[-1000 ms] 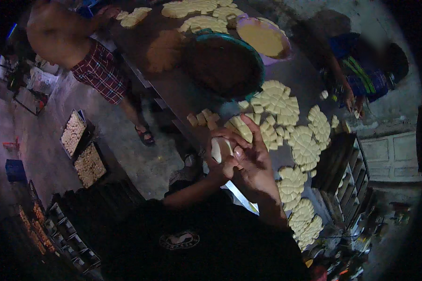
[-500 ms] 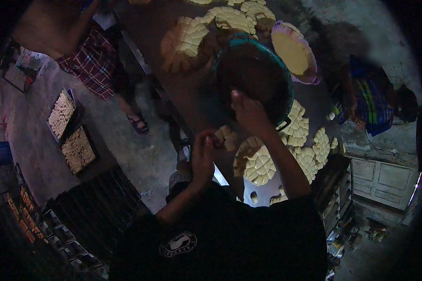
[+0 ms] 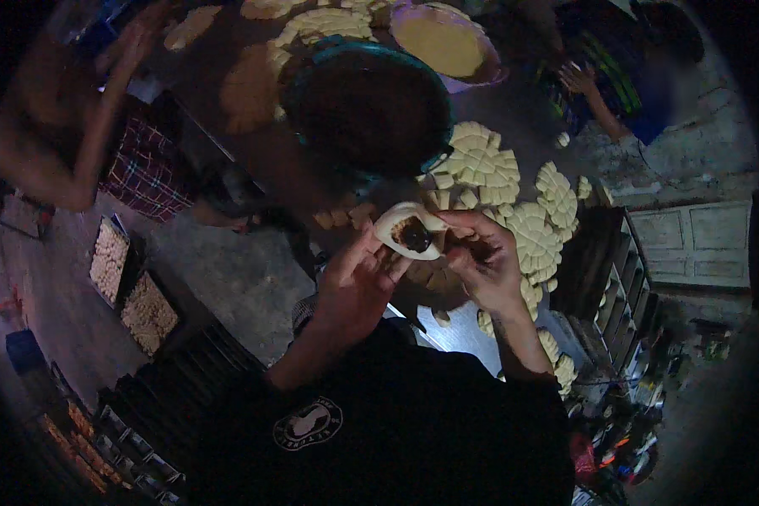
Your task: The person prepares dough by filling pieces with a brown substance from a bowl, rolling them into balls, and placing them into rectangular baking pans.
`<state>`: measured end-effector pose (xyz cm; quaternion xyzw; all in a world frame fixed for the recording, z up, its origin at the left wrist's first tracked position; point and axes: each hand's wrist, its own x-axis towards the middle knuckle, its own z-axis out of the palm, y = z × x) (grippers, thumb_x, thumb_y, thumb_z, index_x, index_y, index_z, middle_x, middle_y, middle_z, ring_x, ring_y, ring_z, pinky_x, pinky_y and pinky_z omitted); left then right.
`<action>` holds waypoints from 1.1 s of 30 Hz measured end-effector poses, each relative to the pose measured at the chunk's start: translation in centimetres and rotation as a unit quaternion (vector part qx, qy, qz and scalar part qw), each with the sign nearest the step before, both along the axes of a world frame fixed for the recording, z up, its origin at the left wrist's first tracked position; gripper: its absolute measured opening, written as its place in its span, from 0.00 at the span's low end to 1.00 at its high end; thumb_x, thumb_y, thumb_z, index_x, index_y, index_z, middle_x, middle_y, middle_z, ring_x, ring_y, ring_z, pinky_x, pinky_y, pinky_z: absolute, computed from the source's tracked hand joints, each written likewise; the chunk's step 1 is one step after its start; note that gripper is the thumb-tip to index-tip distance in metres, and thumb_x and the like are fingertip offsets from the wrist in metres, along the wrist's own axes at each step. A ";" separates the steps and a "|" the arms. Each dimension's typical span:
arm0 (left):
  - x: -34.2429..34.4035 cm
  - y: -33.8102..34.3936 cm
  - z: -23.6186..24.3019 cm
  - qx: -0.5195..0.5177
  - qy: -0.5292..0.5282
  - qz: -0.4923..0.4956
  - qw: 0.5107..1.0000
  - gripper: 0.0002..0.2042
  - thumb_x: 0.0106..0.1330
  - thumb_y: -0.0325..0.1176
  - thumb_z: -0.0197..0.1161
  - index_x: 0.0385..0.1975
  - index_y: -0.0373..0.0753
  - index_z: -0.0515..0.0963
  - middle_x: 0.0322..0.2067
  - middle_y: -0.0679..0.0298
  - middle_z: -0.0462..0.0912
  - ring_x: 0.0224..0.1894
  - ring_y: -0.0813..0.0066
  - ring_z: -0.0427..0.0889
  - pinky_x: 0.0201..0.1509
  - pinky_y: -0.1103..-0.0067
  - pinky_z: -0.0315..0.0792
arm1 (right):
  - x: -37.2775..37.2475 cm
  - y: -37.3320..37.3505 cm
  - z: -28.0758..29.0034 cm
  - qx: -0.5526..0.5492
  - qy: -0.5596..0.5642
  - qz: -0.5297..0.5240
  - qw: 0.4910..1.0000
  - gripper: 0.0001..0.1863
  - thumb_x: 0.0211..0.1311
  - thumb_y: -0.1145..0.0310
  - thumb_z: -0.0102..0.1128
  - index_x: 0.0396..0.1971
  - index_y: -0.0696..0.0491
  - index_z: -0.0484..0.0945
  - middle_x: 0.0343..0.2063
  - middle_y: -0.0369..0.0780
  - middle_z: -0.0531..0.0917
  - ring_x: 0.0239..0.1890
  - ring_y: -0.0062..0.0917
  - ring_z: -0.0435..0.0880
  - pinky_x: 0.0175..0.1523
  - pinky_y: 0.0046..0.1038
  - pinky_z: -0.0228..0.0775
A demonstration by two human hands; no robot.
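My left hand (image 3: 358, 274) and my right hand (image 3: 485, 261) together grip an opened, pale piece of dough (image 3: 388, 223), with fingers curled at its two sides. A dark, glossy filling (image 3: 413, 234) sits in its hollow. Just beyond is a large teal tub (image 3: 367, 110) with dark contents, on a table (image 3: 514, 110). Flat dough rounds scored into pieces (image 3: 481, 164) lie along the table to the right of my hands, and small dough cubes (image 3: 443, 198) lie just past them.
A lilac basin (image 3: 443, 46) of yellowish mixture stands at the back. One co-worker (image 3: 46, 148) is at the left, another (image 3: 616, 80) across the table. Trays of dough balls (image 3: 110, 257) are on the floor left. A rack (image 3: 616, 287) stands at right.
My right hand has left the teal tub, where it reached half a second ago, and rejoined my left hand at the dough. Dark filling now shows inside the piece.
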<state>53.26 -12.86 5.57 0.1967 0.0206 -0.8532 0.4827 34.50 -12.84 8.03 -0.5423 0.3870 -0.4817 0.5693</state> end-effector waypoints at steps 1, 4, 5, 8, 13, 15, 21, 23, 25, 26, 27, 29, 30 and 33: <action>-0.8 1.5 0.2 -0.034 -0.031 -0.004 0.999 0.16 0.73 0.34 0.54 0.55 0.32 0.72 0.55 0.59 0.76 0.59 0.69 0.74 0.66 0.72 0.67 | -0.5 1.6 1.4 -0.042 -0.003 0.019 0.999 0.31 0.59 0.82 0.64 0.64 0.55 0.67 0.55 0.45 0.78 0.53 0.24 0.79 0.52 0.30 0.80; -2.5 5.8 0.8 -0.227 -0.151 -0.027 0.962 0.19 0.67 0.22 0.59 0.58 0.30 0.71 0.57 0.58 0.74 0.61 0.70 0.72 0.67 0.74 0.64 | -0.7 7.6 4.1 -0.164 0.285 -0.086 0.940 0.25 0.53 0.82 0.69 0.54 0.57 0.78 0.58 0.48 0.75 0.55 0.32 0.79 0.55 0.31 0.77; -2.9 7.1 1.3 -0.227 -0.159 -0.031 0.960 0.19 0.67 0.22 0.59 0.58 0.30 0.71 0.57 0.58 0.74 0.62 0.70 0.72 0.68 0.74 0.64 | -1.0 9.3 4.4 -0.220 0.382 -0.099 0.892 0.22 0.54 0.80 0.69 0.51 0.57 0.80 0.58 0.49 0.75 0.56 0.34 0.79 0.56 0.32 0.76; -3.0 10.0 3.7 -0.285 -0.211 -0.062 0.933 0.18 0.68 0.21 0.57 0.59 0.28 0.71 0.58 0.57 0.74 0.62 0.68 0.72 0.68 0.70 0.64 | -0.9 13.6 5.5 -0.215 0.267 -0.159 0.926 0.17 0.48 0.78 0.72 0.42 0.58 0.84 0.53 0.48 0.79 0.52 0.36 0.81 0.52 0.31 0.78; -5.0 15.8 3.9 -0.294 -0.203 -0.018 0.934 0.12 0.71 0.26 0.56 0.51 0.34 0.78 0.47 0.60 0.80 0.51 0.70 0.78 0.57 0.70 0.72 | -1.9 20.8 6.7 -0.348 0.393 -0.138 0.840 0.21 0.44 0.78 0.73 0.43 0.61 0.83 0.52 0.45 0.80 0.53 0.36 0.80 0.52 0.31 0.77; -5.6 17.2 4.1 -0.223 -0.174 -0.026 0.959 0.10 0.71 0.27 0.57 0.48 0.35 0.79 0.41 0.63 0.81 0.43 0.74 0.80 0.48 0.74 0.76 | -2.6 22.8 7.4 -0.375 0.436 -0.130 0.808 0.19 0.46 0.76 0.71 0.42 0.62 0.83 0.50 0.44 0.80 0.51 0.36 0.81 0.53 0.32 0.77; -6.4 21.1 6.9 -0.420 -0.509 -0.117 0.742 0.07 0.61 0.24 0.67 0.37 0.32 0.85 0.29 0.68 0.84 0.33 0.85 0.78 0.34 0.85 0.69 | -5.8 27.1 8.6 -0.250 0.267 -0.093 0.926 0.10 0.53 0.78 0.67 0.37 0.56 0.84 0.41 0.40 0.83 0.45 0.33 0.81 0.45 0.30 0.73; -6.8 21.8 7.1 -0.396 -0.502 -0.107 0.761 0.10 0.59 0.24 0.69 0.40 0.32 0.85 0.33 0.64 0.86 0.35 0.83 0.81 0.36 0.84 0.72 | -6.3 27.5 8.5 -0.265 0.286 -0.117 0.913 0.09 0.53 0.77 0.68 0.35 0.53 0.84 0.36 0.39 0.83 0.37 0.32 0.80 0.42 0.31 0.70; -7.4 22.1 7.4 -0.438 -0.356 -0.079 0.822 0.11 0.58 0.23 0.69 0.41 0.32 0.85 0.35 0.62 0.87 0.37 0.81 0.83 0.40 0.84 0.75 | -6.7 27.7 8.6 -0.274 0.325 -0.147 0.893 0.10 0.52 0.78 0.69 0.36 0.53 0.84 0.34 0.39 0.82 0.32 0.32 0.78 0.40 0.31 0.70; -7.6 21.8 7.3 -0.470 -0.325 -0.077 0.817 0.11 0.58 0.23 0.69 0.42 0.31 0.84 0.37 0.60 0.87 0.39 0.81 0.83 0.42 0.83 0.76 | -6.6 27.9 8.6 -0.274 0.309 -0.178 0.893 0.11 0.51 0.78 0.70 0.35 0.52 0.84 0.32 0.38 0.80 0.29 0.31 0.76 0.39 0.30 0.69; -7.8 21.5 7.2 -0.501 -0.291 -0.074 0.812 0.12 0.58 0.23 0.68 0.43 0.31 0.84 0.39 0.59 0.87 0.41 0.80 0.84 0.44 0.83 0.77 | -6.4 28.0 8.8 -0.247 0.282 -0.194 0.907 0.11 0.51 0.78 0.71 0.36 0.52 0.84 0.32 0.37 0.80 0.30 0.31 0.76 0.39 0.30 0.69; -7.7 20.0 6.6 -0.591 -0.312 -0.090 0.739 0.13 0.59 0.21 0.66 0.45 0.30 0.83 0.45 0.57 0.86 0.46 0.78 0.83 0.49 0.81 0.78 | -6.0 28.1 9.4 -0.189 0.227 -0.225 0.928 0.13 0.50 0.77 0.72 0.37 0.53 0.84 0.31 0.37 0.79 0.32 0.31 0.77 0.40 0.29 0.68; -7.3 19.5 6.2 -0.550 -0.307 -0.137 0.765 0.13 0.61 0.21 0.65 0.46 0.30 0.82 0.46 0.57 0.85 0.48 0.77 0.83 0.50 0.80 0.77 | -6.5 27.6 8.9 -0.206 0.184 -0.193 0.942 0.17 0.49 0.75 0.74 0.42 0.54 0.83 0.33 0.37 0.81 0.34 0.29 0.78 0.43 0.30 0.68; -6.6 17.8 4.7 -0.429 -0.229 -0.214 0.848 0.13 0.64 0.21 0.61 0.49 0.30 0.80 0.49 0.57 0.83 0.51 0.72 0.82 0.53 0.76 0.77 | -5.7 25.9 8.8 -0.245 0.245 -0.137 0.928 0.26 0.45 0.70 0.78 0.47 0.56 0.80 0.38 0.38 0.85 0.33 0.27 0.79 0.40 0.27 0.67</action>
